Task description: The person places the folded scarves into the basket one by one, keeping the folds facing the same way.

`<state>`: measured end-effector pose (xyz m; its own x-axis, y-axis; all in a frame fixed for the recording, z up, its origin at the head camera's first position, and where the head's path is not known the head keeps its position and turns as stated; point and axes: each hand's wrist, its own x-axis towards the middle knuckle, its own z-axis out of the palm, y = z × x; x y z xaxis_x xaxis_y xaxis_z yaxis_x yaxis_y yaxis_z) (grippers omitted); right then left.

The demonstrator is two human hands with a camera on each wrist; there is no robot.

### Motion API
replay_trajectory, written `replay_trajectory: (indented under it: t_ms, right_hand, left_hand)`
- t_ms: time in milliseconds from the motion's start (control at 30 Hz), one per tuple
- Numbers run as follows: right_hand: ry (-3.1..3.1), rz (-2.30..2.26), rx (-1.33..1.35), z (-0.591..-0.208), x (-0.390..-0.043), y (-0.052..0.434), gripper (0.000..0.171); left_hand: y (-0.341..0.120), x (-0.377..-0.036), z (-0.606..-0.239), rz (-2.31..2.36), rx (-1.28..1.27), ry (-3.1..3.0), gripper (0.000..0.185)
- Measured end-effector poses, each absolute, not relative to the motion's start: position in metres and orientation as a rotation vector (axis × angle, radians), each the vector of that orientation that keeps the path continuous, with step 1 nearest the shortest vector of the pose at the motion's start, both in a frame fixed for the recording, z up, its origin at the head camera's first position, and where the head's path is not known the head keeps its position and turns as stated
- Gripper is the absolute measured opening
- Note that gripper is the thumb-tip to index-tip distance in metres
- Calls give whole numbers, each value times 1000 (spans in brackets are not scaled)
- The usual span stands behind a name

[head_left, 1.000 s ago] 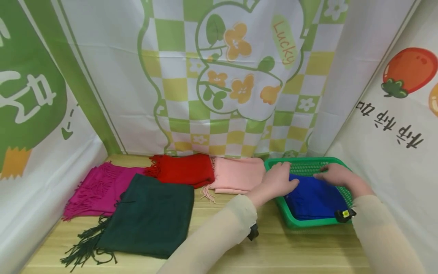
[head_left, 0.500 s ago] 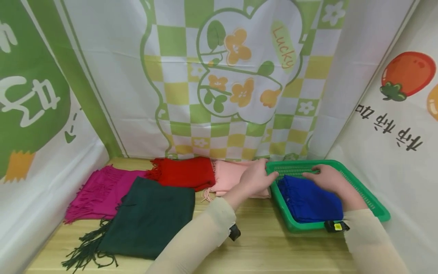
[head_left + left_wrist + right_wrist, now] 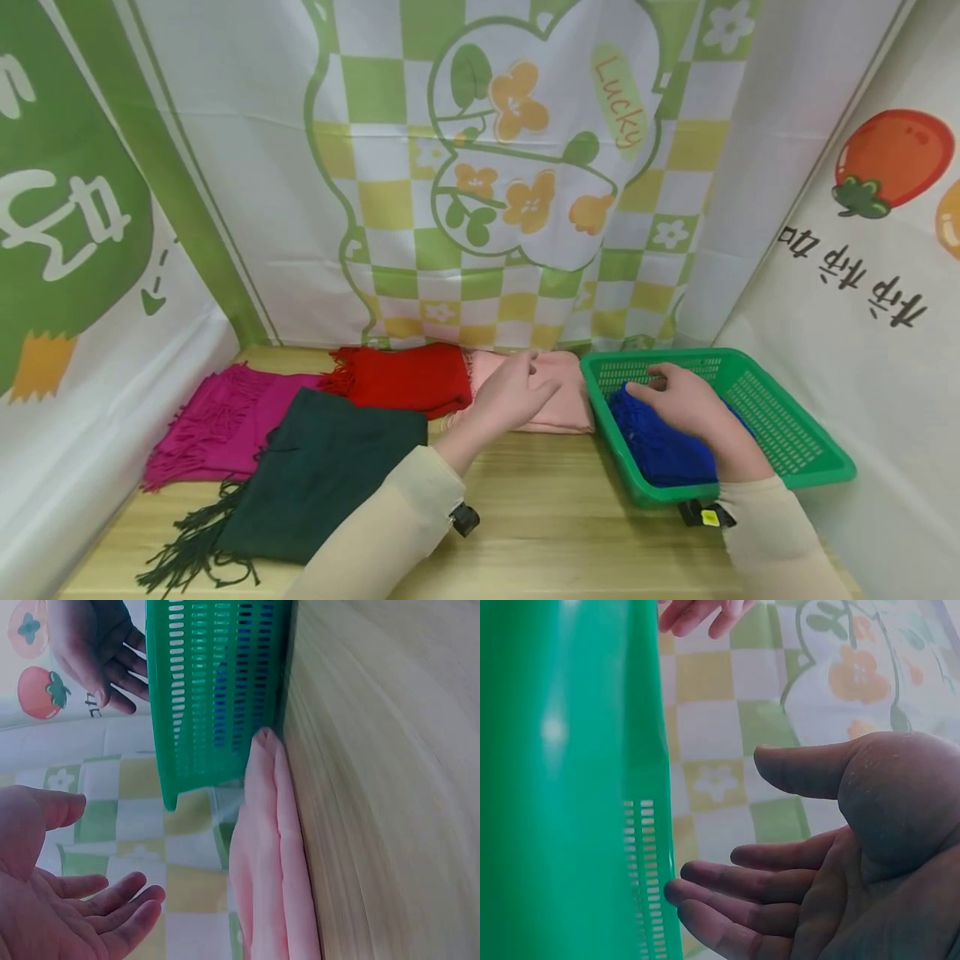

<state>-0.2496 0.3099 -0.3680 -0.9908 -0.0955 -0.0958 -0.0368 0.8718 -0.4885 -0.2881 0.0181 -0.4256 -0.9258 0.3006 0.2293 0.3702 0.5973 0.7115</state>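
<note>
- The left hand [image 3: 517, 392] has come away from the green basket [image 3: 787, 433], where it lay a second ago, and now hangs over the pink scarf [image 3: 558, 398], fingers relaxed and spread, holding nothing. The left wrist view shows the same: an empty palm [image 3: 45, 900] with loosely bent fingers.
- The right hand [image 3: 686, 400] has stayed inside the basket, palm down over the blue scarf [image 3: 660, 446]. Its grip looks loose; in the right wrist view the fingers [image 3: 780, 885] are only gently bent with nothing between them.
- The blue scarf lies folded in the basket, toward its near left corner, so I judge that scarf as put away and the left hand as free for another.
- The basket stands at the right end of the desk [image 3: 570, 533], with the pink scarf touching its left wall, as the left wrist view [image 3: 266, 847] also shows.
- The red scarf [image 3: 405, 379], the magenta scarf [image 3: 217, 417] and the dark green scarf [image 3: 330, 467] lie untouched on the left half of the desk.
- Hard to tell: whether the right palm presses the blue scarf or just hovers above it, since the hand covers that spot.
- Whether the left fingertips touch the pink scarf cannot be made out either.
- The right wrist view is mostly filled by the basket wall [image 3: 570, 787], blurred and close.
</note>
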Motion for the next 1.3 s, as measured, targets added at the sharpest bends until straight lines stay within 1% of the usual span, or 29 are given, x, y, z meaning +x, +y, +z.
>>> replay_trajectory:
  t_ms: [233, 567, 1033, 1300]
  right_hand:
    - [2946, -796, -122, -370, -239, 289, 86]
    - [2951, -898, -177, -371, -226, 258, 82]
    - [2929, -969, -310, -380, -225, 221, 81]
    - [2948, -1002, -428, -396, -225, 196, 71]
  left_hand:
    - [-9, -279, -423, -1292, -496, -2734, 71]
    - [-44, -270, -422, -1268, -384, -2782, 79]
    - [-91, -263, -421, -1147, -271, -2813, 78]
    - [-114, -257, -422, -1117, -258, -2840, 80]
